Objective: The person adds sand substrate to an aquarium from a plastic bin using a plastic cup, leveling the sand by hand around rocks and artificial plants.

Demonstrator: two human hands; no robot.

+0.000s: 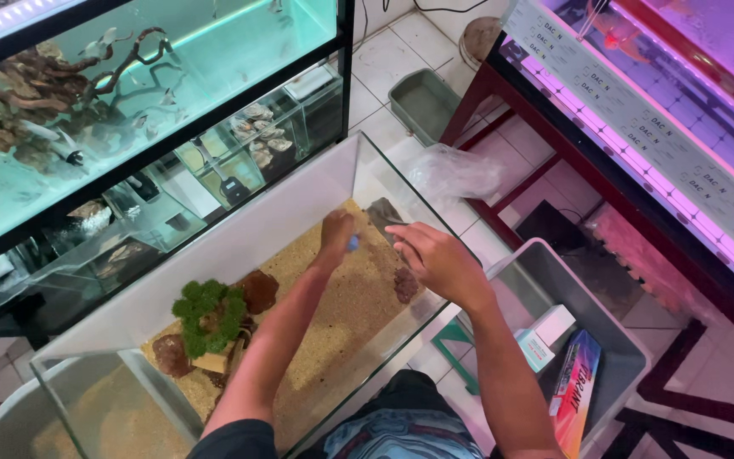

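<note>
left hand [336,238] closed on small blue tool [353,243] inside glass tank [358,174], over sand [333,314], right hand [435,259] spread open above tank edge, near reddish rock [406,285]

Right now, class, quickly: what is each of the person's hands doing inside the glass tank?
Left hand: closed over the sand, gripping a small blue thing.
Right hand: open, fingers spread, holding nothing, hovering above the tank.
</note>
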